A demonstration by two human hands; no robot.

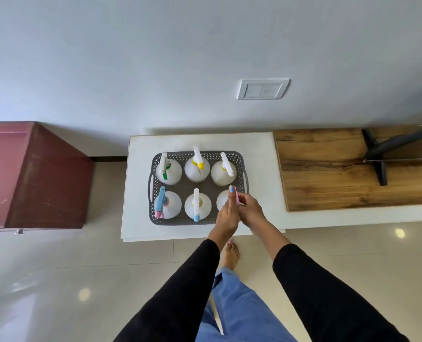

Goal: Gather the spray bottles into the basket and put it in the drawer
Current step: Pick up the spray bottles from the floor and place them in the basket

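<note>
Six bottles (197,169) stand in the basket (242,157) on the desk (141,149); both hands (250,211) close on the near-right bottle's sprayer (232,191). Basket handles lie left and right, its long axis crosswise.

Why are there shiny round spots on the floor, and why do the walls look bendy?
In the head view, the glossy floor mirrors lights as round glare spots; the wide-angle lens curves the wall and stretches the sleeves.
</note>
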